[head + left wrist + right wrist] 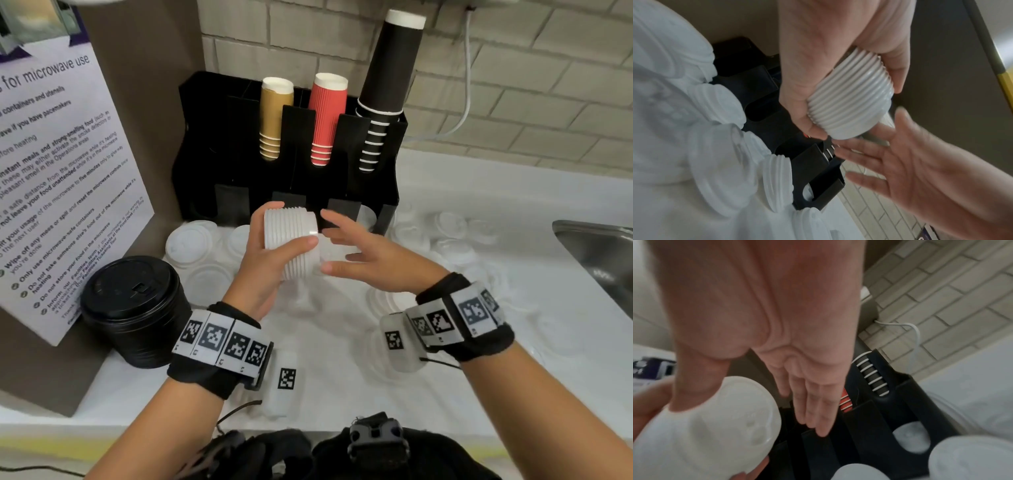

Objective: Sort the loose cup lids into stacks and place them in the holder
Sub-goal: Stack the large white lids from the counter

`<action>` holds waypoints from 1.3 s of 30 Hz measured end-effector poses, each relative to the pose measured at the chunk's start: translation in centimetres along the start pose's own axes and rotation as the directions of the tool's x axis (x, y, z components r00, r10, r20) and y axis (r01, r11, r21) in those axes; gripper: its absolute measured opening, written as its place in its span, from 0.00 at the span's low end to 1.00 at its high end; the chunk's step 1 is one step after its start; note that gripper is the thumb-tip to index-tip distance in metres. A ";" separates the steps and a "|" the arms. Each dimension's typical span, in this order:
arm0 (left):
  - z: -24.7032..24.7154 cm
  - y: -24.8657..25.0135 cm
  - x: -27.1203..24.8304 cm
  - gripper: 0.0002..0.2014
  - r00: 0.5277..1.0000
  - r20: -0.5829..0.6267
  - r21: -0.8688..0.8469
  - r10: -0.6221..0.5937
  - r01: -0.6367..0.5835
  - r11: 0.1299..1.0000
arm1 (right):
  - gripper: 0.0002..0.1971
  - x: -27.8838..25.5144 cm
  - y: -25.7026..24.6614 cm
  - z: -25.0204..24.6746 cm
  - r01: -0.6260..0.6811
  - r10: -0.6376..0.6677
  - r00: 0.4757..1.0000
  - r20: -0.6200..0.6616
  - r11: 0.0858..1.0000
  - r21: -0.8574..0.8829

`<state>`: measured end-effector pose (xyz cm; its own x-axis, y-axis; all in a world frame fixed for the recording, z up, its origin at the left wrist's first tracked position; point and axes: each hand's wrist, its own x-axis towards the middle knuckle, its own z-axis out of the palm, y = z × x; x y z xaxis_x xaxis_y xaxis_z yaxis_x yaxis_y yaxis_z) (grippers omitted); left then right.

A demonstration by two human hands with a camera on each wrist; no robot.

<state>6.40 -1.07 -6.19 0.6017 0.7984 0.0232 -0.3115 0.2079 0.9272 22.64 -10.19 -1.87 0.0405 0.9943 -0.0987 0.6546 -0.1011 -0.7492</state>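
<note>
We grip a lid stack (pixel 294 240) sideways in our left hand (pixel 263 263) | right hand (pixel 363 253) spread loose at its end, squaring it | holder (pixel 291 164) waits behind.

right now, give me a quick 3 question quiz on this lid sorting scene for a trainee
1. True or false: the left hand grips the stack of white lids.
2. Multiple choice: the right hand is A) gripping a black lid, B) open with fingers spread beside the stack, C) inside the sink.
3. Fill in: the stack of black lids sits on the counter, to the ____ of the left wrist in the head view.

Key
1. True
2. B
3. Left
</note>
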 end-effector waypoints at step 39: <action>-1.1 -0.1 -0.9 0.33 0.988 0.150 0.014 -0.034 0.033 0.999 | 0.28 -1.4 0.0 5.4 0.115 0.103 0.923 -0.372 0.846 0.521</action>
<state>5.11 -1.23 -6.75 0.7159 0.6966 0.0472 -0.2810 0.2256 0.9328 18.49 -11.75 -5.21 0.3858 0.9195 0.0750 0.1653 0.0110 -0.9862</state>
